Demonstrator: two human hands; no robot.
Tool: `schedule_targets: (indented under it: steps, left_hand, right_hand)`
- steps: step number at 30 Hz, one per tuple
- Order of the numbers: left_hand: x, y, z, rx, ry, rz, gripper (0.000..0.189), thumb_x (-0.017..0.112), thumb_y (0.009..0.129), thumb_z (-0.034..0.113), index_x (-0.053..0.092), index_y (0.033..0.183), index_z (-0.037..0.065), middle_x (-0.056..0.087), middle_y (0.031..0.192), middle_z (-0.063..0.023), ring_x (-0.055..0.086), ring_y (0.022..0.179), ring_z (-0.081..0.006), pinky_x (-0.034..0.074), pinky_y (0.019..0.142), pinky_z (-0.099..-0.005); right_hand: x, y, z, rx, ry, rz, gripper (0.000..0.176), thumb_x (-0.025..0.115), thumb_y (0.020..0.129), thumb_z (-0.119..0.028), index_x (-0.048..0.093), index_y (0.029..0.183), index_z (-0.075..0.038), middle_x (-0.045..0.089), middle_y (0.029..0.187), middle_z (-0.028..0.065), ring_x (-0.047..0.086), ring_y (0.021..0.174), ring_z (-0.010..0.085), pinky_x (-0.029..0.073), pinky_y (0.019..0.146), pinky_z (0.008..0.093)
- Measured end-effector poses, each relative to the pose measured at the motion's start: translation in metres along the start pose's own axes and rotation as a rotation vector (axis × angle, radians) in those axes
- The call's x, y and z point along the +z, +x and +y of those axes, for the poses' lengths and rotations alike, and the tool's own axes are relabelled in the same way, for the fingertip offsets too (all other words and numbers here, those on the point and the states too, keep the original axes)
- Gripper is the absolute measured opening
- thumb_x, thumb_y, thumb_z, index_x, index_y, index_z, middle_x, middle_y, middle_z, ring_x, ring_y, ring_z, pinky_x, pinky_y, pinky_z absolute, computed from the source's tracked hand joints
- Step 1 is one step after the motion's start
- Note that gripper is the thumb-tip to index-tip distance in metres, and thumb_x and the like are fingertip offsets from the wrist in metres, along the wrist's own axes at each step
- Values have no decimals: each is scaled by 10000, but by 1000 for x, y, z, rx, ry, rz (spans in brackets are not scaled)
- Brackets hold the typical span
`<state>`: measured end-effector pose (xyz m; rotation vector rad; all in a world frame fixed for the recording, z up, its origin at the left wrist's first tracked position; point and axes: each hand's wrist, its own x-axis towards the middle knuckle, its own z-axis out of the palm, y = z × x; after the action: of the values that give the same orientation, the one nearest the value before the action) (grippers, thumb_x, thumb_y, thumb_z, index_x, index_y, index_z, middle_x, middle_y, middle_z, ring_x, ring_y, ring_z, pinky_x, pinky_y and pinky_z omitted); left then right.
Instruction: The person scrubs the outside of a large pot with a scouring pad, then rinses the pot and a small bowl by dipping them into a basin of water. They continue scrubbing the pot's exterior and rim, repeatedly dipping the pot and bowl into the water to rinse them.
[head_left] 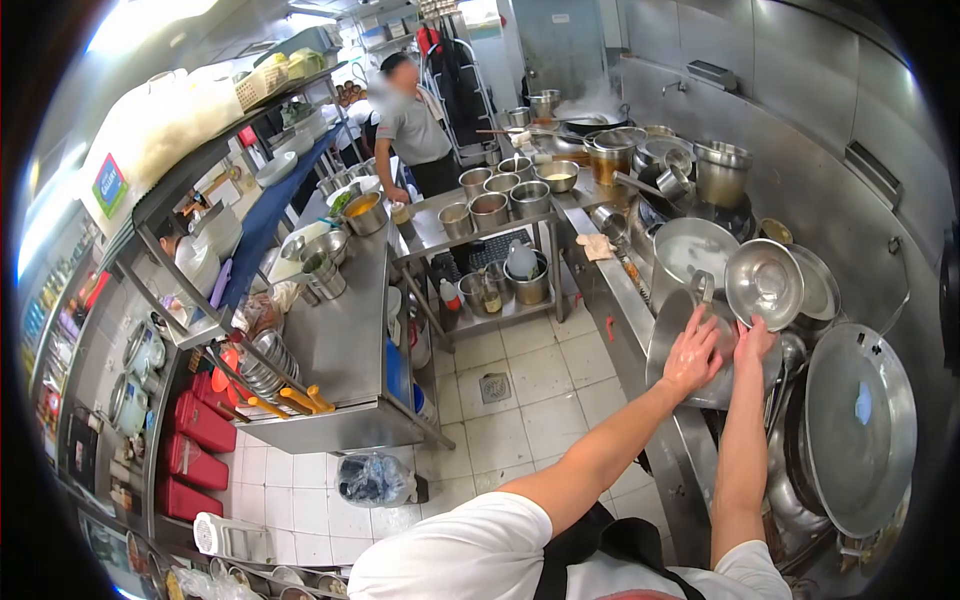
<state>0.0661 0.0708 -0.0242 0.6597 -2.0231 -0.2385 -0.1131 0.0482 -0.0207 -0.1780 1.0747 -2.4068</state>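
My left hand (pixel 692 352) lies flat with fingers spread on a large round steel wok (pixel 668 330) that leans tilted against the cooking range at the right. My right hand (pixel 755 338) reaches up beside it, and its fingers grip the lower rim of a shiny steel bowl (pixel 765 283) that is tipped toward me just above the wok. Both arms are bare and stretched forward, with white sleeves at the bottom of the view.
A big round lid (pixel 860 430) leans at the right. Pots (pixel 722 170) and pans crowd the range behind. A steel worktable (pixel 345 340) stands at the left, with a trolley of steel containers (pixel 490 205) beyond. A person in a grey shirt (pixel 415 125) works at the far end. The floor is tiled (pixel 520 400).
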Motion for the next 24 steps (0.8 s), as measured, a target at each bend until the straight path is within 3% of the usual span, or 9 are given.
schedule_targets:
  steps: [4,7,10,14,18,19,20,21,24]
  left_hand:
    - [-1,-1,-4,-5,8,-20,445,747,760,137,645,1184,49,573,1419,-130,348,1501,-378,526,979,-477]
    - [-8,-1,-1,-11,20,-47,429,735,771,141,644,1181,54,569,1422,-124,343,1504,-374,532,965,-481]
    - [0,-1,-1,10,45,-43,437,726,790,155,630,1205,55,557,1435,-119,330,1510,-372,542,945,-479]
    - [-5,0,2,2,117,-104,417,711,824,160,620,1217,56,536,1457,-119,313,1519,-368,555,916,-481]
    - [-5,3,5,16,170,-109,379,690,842,153,613,1201,59,528,1467,-119,306,1518,-379,563,901,-492]
    - [-7,4,4,15,177,-109,379,690,842,153,613,1201,59,528,1467,-119,306,1518,-379,563,901,-492]
    - [-7,4,4,11,166,-114,382,685,843,149,608,1207,60,525,1468,-121,304,1518,-382,564,900,-500]
    - [-7,3,5,6,152,-122,386,679,844,145,602,1213,60,522,1470,-123,301,1518,-385,564,899,-507]
    - [-9,4,7,-1,151,-124,383,665,847,140,599,1215,61,530,1452,-128,298,1517,-390,561,892,-537]
  right_hand:
    - [-25,21,17,30,88,-74,531,566,893,91,471,1408,0,570,1347,187,660,1120,336,623,875,473]
    - [-36,31,23,112,28,-144,561,545,900,69,434,1445,-2,531,1405,172,649,1138,332,623,890,477]
    - [-18,5,13,-4,-138,-136,541,558,893,60,452,1423,28,542,1378,178,662,1095,338,626,891,493]
    - [-18,-4,-3,84,-107,-22,556,556,887,52,443,1431,23,536,1375,198,647,1098,362,623,897,529]
    - [-38,18,-61,173,370,-6,527,528,858,79,434,1377,99,508,1356,254,571,1208,421,576,1010,612]
    - [-57,32,-80,78,423,-108,513,504,863,100,427,1370,124,515,1349,261,563,1231,438,555,1045,626]
    - [-56,25,-115,46,460,19,496,481,873,107,420,1363,150,521,1366,270,542,1274,449,518,1095,631]
    - [-97,76,-120,-29,544,-83,473,440,903,85,410,1369,162,504,1401,286,520,1307,460,501,1112,635]
    - [-138,106,-177,37,767,144,419,370,1008,-5,424,1383,173,485,1420,278,450,1379,436,516,1106,616]
